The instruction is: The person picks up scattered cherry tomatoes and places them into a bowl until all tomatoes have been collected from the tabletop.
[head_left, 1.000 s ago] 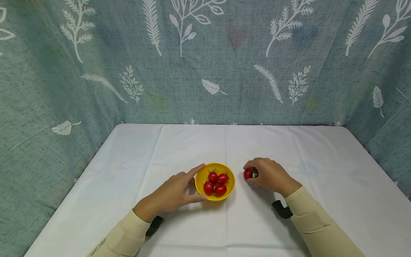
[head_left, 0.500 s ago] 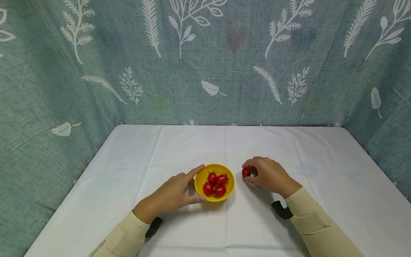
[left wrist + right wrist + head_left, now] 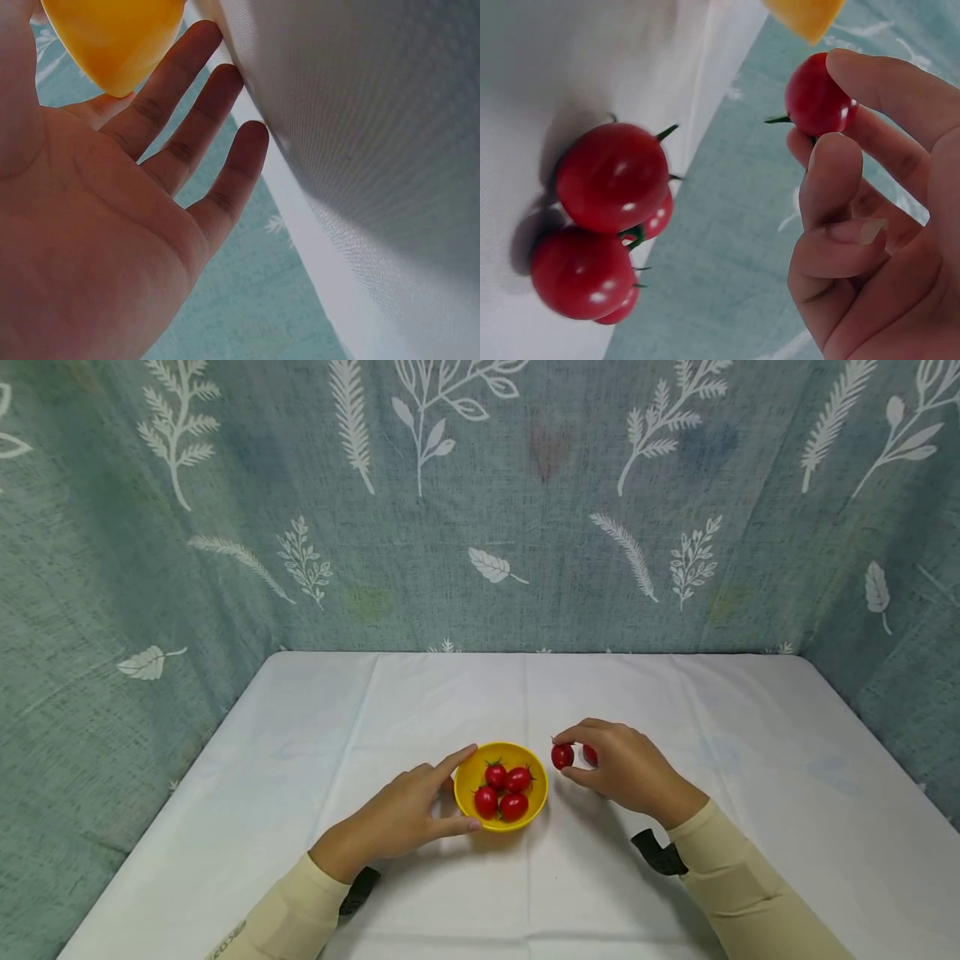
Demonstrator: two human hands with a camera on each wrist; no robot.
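Note:
A yellow bowl (image 3: 543,795) stands at mid-table in the head view, with several red cherry tomatoes (image 3: 513,807) inside. My left hand (image 3: 397,814) touches its left side, index finger at the far rim and thumb at the near rim; the other fingers extend fairly straight in the left wrist view. To the right of the bowl, my right hand (image 3: 630,768) pinches one cherry tomato (image 3: 817,97) between thumb and fingers. Several loose cherry tomatoes (image 3: 613,178) lie on the cloth close to that hand; in the head view it hides most of them.
A white cloth (image 3: 420,702) with fold creases covers the table. Behind it and at both sides hangs a blue-green curtain (image 3: 450,585) with white leaf prints. A black strap piece (image 3: 660,852) sits at the right wrist, another (image 3: 360,891) at the left.
My right hand has shifted slightly left and away with the pinched tomato, toward the bowl. Another tomato shows more clearly behind it. The left hand and bowl keep their place.

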